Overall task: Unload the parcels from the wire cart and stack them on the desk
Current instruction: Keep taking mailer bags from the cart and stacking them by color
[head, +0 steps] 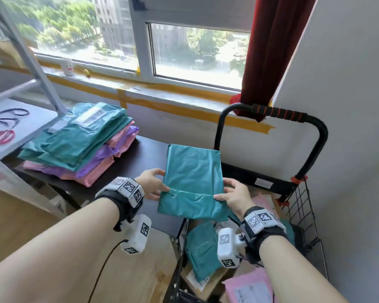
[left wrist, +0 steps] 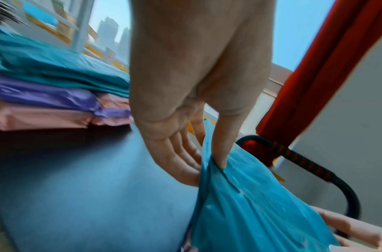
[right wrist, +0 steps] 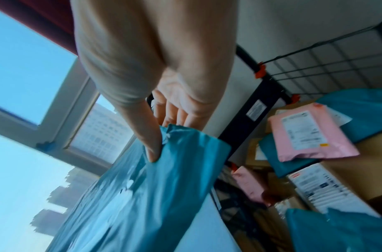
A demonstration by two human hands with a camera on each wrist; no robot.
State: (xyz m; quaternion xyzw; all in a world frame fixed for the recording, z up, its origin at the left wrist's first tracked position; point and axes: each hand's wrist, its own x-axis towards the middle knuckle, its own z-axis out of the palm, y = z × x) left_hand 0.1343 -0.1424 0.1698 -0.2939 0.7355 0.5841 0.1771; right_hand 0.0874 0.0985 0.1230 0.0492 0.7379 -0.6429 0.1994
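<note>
Teal poly mailer [head: 193, 182] is held level above the table [head: 149, 154] edge, beside the wire cart [head: 302, 215]. Left hand [head: 150, 184] and right hand [head: 235, 196] each pinch a side, keeping the limp bag flat, likely for the stack of mailers [head: 79, 141].

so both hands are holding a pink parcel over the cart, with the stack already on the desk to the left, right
Not quite: the parcel is teal, not pink, as the head view shows. The left hand and right hand do both hold it, between the desk and the cart, and the stack sits on the desk to the left.
</note>
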